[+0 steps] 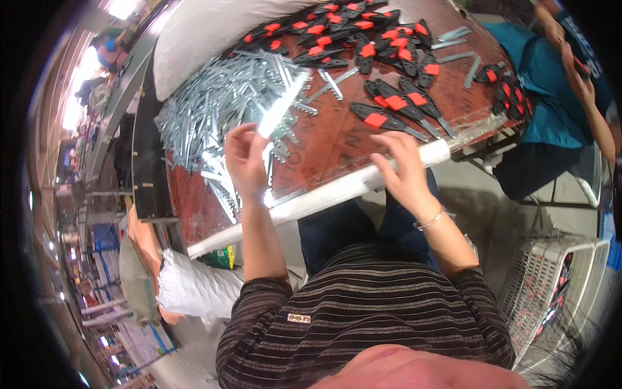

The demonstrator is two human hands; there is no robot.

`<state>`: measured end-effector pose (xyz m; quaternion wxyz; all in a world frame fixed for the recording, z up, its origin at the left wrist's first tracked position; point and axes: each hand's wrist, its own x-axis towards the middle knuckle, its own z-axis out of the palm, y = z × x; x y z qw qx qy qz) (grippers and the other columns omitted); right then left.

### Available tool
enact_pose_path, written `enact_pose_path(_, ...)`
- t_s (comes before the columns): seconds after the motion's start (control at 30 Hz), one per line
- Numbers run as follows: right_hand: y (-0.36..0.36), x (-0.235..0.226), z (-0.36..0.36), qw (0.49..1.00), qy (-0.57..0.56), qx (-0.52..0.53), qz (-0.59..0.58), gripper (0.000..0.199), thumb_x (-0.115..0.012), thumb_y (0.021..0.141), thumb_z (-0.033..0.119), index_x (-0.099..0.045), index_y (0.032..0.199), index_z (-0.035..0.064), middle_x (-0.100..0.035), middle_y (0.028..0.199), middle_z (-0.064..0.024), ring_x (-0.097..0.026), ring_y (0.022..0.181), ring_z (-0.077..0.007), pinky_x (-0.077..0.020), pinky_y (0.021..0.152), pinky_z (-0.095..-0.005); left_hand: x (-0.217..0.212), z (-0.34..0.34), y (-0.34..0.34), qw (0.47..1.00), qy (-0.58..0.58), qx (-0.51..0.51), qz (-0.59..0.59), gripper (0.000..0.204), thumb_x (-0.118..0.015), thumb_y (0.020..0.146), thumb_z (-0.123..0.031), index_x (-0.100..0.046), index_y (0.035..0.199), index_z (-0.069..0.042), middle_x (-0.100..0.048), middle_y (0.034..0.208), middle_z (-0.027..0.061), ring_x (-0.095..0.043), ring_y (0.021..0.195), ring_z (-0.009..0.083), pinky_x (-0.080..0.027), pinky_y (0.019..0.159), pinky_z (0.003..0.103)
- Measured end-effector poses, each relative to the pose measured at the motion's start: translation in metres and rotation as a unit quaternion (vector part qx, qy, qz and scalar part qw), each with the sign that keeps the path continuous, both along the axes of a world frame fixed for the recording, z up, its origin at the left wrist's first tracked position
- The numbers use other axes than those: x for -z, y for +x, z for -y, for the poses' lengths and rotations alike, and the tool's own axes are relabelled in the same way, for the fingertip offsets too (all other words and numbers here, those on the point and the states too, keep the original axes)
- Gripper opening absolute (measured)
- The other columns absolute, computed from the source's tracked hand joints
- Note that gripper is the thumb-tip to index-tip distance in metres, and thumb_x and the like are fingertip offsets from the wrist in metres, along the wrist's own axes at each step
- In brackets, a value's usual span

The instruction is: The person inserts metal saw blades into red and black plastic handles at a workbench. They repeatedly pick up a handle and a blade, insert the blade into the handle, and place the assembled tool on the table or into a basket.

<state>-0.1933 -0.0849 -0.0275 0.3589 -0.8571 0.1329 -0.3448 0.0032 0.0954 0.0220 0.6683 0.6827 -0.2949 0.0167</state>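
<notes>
Metal strips [220, 104], thin, flat and galvanised-bright, lie heaped in the upper left of the frame on our reddish-brown worktable [337, 142]. We judge them light, stiff, slick and sharp-edged, best pinched mid-length. Our left hand [245, 159] pinches one shiny strip; our right hand [405, 170] rests open, fingers spread, near black pieces with orange tabs [389, 110].

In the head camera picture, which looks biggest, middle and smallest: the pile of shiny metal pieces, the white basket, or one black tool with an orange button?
1. Heap of shiny silver metal blades, spread widest.
2. White plastic mesh basket, though it sits nearer the camera, so this is unsure.
3. Single black tool with an orange button, clearly smallest.
</notes>
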Motion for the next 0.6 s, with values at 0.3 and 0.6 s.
enact_pose_path(0.3, -0.009, 0.008, 0.009, 0.852, 0.47, -0.055, 0.223, 0.021, -0.04, 0.099, 0.02, -0.049, 0.098, 0.0015, -0.06, 0.092, -0.0079, -0.056, 0.084, -0.0113, -0.045, 0.077, -0.0267, 0.038, 0.098, -0.073, 0.869, 0.116, 0.412, -0.247, 0.021, -0.058, 0.089, -0.011, -0.055, 0.107, -0.001, -0.063, 0.093, 0.0048, -0.058, 0.077, 0.0108, -0.046, 0.068, 0.025)
enact_pose_path(0.6, -0.031, 0.048, 0.029, 0.916, 0.382, 0.098, 0.079, 0.03, -0.049, 0.096, 0.028, -0.054, 0.081, 0.0031, -0.045, 0.065, 0.0028, -0.041, 0.062, -0.0069, -0.0361, 0.057, -0.0239, 0.04, 0.258, -0.015, 0.935, 0.278, 0.174, 0.136, 0.045, -0.067, 0.079, -0.026, -0.059, 0.112, 0.002, -0.065, 0.103, 0.0211, -0.066, 0.092, 0.0267, -0.05, 0.082, 0.034)
